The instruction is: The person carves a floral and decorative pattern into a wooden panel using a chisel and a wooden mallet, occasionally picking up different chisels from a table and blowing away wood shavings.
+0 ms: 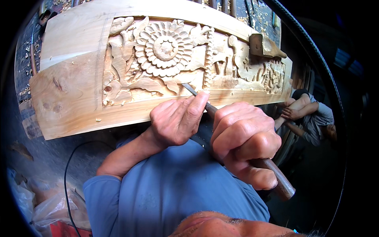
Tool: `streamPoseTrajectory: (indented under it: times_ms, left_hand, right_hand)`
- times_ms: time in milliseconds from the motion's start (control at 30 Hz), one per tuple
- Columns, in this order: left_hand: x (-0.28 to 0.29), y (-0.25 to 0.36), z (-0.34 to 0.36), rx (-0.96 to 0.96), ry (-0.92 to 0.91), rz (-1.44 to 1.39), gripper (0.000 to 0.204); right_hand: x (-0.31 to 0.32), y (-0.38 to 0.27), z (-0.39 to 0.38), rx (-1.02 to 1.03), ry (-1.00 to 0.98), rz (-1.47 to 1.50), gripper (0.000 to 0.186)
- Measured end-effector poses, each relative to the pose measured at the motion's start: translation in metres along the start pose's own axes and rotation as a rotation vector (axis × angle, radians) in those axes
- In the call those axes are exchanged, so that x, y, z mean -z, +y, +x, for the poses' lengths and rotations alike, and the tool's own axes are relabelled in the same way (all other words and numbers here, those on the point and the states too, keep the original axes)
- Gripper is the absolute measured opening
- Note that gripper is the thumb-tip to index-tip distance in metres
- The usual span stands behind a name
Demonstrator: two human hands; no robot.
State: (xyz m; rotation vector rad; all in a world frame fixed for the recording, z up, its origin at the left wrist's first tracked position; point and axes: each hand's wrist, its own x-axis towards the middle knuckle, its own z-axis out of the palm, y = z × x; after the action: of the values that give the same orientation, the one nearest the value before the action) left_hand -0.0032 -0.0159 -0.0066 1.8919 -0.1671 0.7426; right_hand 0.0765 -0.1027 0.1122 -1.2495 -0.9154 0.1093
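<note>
A pale wooden panel (67, 106) with a carved relief lies in front of me, its large round flower (164, 47) left of the middle. My right hand (246, 142) is wrapped round the brown handle of a wood-carving chisel (280, 181), whose butt sticks out below my fist. Closer to the tip, my left hand (175, 120) rests near the panel's front edge and grips the chisel's shank with its fingers. The steel blade meets the carved ground below the flower, left of a twisted rope-like strip (209, 59). My left fingers partly hide the shank.
A wooden mallet (264, 46) lies across the panel's right part. Wood chips and tools are strewn on the dark bench (260, 17) behind. At the right, another person (316, 118) sits with arms folded together. A black cable (67, 173) and plastic bags (59, 205) are at lower left.
</note>
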Motion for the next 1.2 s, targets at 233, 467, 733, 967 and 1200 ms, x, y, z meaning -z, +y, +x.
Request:
streamPoseTrajectory:
  times_ms: [233,467,733,967,1200]
  left_hand:
    - [-0.01,-0.01,0.004,-0.094,0.167,0.147,0.04]
    - [-0.007,-0.004,0.012,-0.009,0.142,0.085,0.044]
    - [-0.001,0.005,-0.003,0.089,-0.094,-0.07,0.032]
    - [0.002,0.012,0.014,-0.365,-0.125,0.147,0.029]
    - [0.008,0.012,0.009,-0.261,-0.309,0.207,0.034]
  right_hand:
    - [-0.003,0.002,0.012,-0.123,-0.011,-0.072,0.06]
    - [-0.008,0.014,0.016,-0.206,0.234,-0.03,0.051]
    - [-0.001,-0.006,-0.02,-0.003,0.162,-0.047,0.049]
    - [0.018,-0.032,-0.072,0.179,0.183,-0.173,0.048]
    - [0.054,-0.033,-0.128,0.036,0.034,-0.735,0.07]
